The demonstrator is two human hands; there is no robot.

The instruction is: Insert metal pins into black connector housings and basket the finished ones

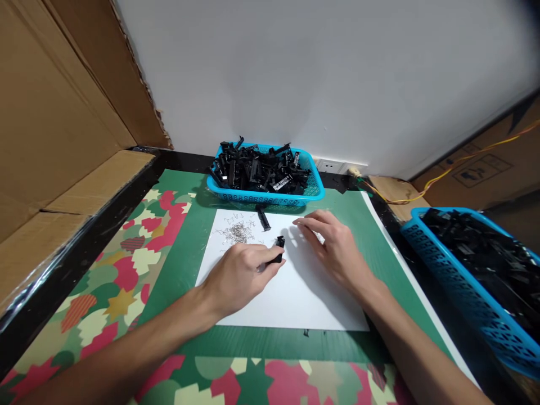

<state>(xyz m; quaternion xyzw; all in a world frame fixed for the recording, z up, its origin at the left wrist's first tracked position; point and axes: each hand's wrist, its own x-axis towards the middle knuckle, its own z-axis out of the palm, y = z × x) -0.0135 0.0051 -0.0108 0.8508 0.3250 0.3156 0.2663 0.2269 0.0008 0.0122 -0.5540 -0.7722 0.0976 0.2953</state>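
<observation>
My left hand (pixel 242 275) is closed on a small black plastic part (pixel 278 250), held between thumb and fingers above a white sheet of paper (pixel 291 306). To its right, my right hand (pixel 331 242) hovers with thumb and forefinger drawn together. Whatever is in that pinch, if anything, is too small to make out. A second black plastic part (pixel 263 218) lies at the sheet's far edge, apart from both hands. Beyond my left hand, a pile of tiny thin metal pieces (pixel 238 232) is scattered on the paper; they look like small bent wires or springs.
A blue plastic basket (pixel 265 197) heaped with black parts stands behind the sheet, near the wall. Another blue basket (pixel 472 292) of black pieces is at the right. Cardboard (pixel 63 112) rises on the left. Yellow and red wires (pixel 396 200) run from a wall socket (pixel 331 166).
</observation>
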